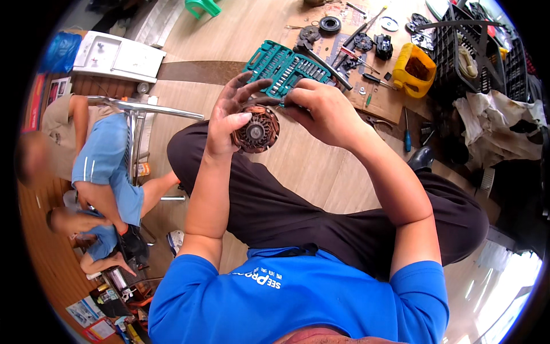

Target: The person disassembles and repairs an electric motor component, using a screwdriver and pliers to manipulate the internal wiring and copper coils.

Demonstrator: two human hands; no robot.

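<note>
My left hand [229, 120] holds a round motor part [258, 136] with copper windings and a dark hub facing up, thumb on its upper left rim, blackened fingers raised behind it. Just right of the part, above my lap, is my right hand [315, 112], fingers bent and closed at the part's upper right; what they grip, if anything, is hidden. Beyond both hands a teal socket set [272, 63] lies open, full of metal sockets.
A cardboard work area [384, 100] holds hand tools and dark parts, beside a yellow cut-open jug [418, 57], black crates [458, 51] and a stained cloth [492, 126]. A green stool [203, 7] is at top. Two people [109, 149] occupy the left, by a metal frame [160, 106].
</note>
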